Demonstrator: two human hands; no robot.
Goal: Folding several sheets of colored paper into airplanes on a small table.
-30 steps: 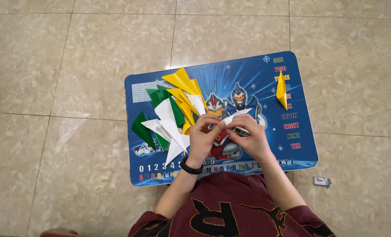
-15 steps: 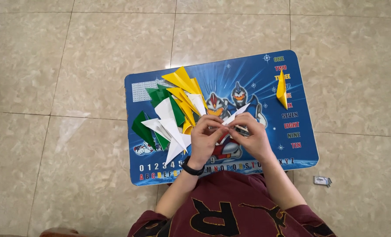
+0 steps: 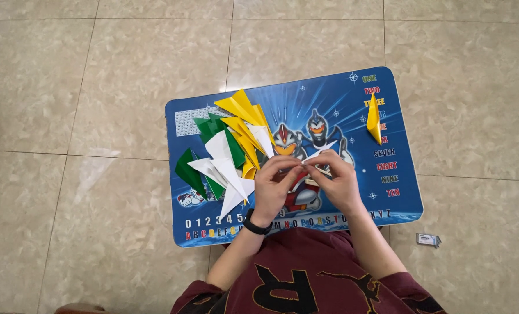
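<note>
Hands | left hand and right hand both pinched shut on 1 small white folded paper piece, held just above the blue printed lap table for support (fold line hidden) | finished green, white, yellow paper darts heaped left, out of the way | 1 yellow folded dart apart at right
</note>
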